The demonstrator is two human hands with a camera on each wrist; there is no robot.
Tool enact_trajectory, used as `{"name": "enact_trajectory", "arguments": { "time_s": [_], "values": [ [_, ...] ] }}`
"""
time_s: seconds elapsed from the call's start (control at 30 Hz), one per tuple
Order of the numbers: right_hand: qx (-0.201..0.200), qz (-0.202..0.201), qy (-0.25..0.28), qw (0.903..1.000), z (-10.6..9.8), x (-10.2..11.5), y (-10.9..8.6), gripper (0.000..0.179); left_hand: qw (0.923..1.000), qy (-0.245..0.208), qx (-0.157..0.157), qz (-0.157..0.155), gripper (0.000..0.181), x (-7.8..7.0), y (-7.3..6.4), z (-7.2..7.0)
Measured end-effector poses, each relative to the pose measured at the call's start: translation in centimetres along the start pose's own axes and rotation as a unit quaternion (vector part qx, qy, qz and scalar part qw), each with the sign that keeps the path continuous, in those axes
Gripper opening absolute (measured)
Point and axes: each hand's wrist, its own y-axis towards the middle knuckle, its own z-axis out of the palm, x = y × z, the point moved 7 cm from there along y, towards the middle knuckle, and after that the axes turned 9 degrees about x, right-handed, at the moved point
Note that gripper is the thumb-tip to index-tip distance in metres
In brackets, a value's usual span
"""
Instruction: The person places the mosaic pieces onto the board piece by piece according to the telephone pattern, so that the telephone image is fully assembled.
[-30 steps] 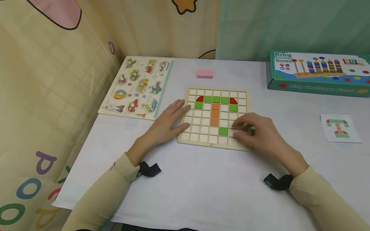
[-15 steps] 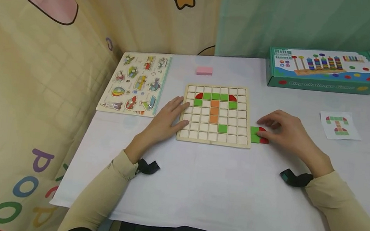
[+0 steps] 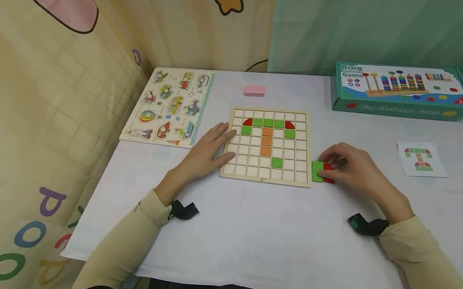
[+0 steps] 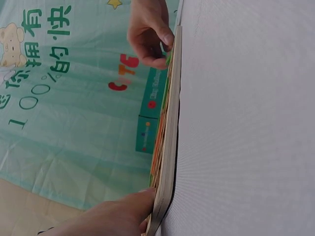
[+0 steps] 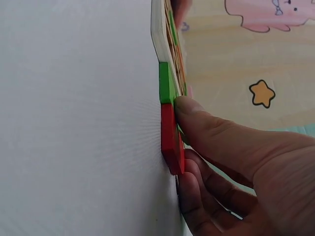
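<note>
The left hand lay relaxed on the board; the right hand partly hid coloured tiles, any grip unclear.

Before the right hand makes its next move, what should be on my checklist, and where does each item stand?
Grid board flat on the table: ok.
Left hand resting on its left edge: ok.
Pattern card uncovered: ok.
Loose green tiles beside the board's right edge: ok.
Right hand securely gripping a tile: cannot tell.
Card's lower red shapes matched on the board: not ok, none there.
</note>
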Motion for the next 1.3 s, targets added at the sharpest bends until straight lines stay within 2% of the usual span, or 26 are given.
{"name": "enact_trajectory", "arguments": {
  "time_s": [0.47, 0.7, 0.9, 1.13, 1.3],
  "values": [
    [-0.012, 0.027, 0.013, 0.9995, -0.3, 0.1, 0.3, 0.015, 1.0000, -0.002, -0.002, 0.002, 0.067, -0.1, 0.1, -0.3],
    [-0.028, 0.032, 0.057, 0.9975, -0.8, 0.6, 0.6, 0.014, 0.9999, 0.007, -0.005, 0.007, 0.067, -0.4, 0.0, -0.7],
    [-0.024, 0.026, 0.078, 0.9963, 0.2, 2.9, 2.4, 0.014, 0.9999, 0.011, -0.001, 0.005, 0.068, -0.4, -0.2, -0.9],
    [-0.025, -0.015, 0.091, 0.9954, 3.0, 6.8, 5.7, 0.012, 0.9999, 0.005, -0.006, 0.013, 0.067, -0.4, 0.0, -0.8],
    [-0.025, -0.037, 0.085, 0.9953, 4.9, 8.4, 6.7, 0.010, 1.0000, 0.002, 0.004, 0.001, 0.068, -0.1, -0.1, -0.3]
  ]
}}
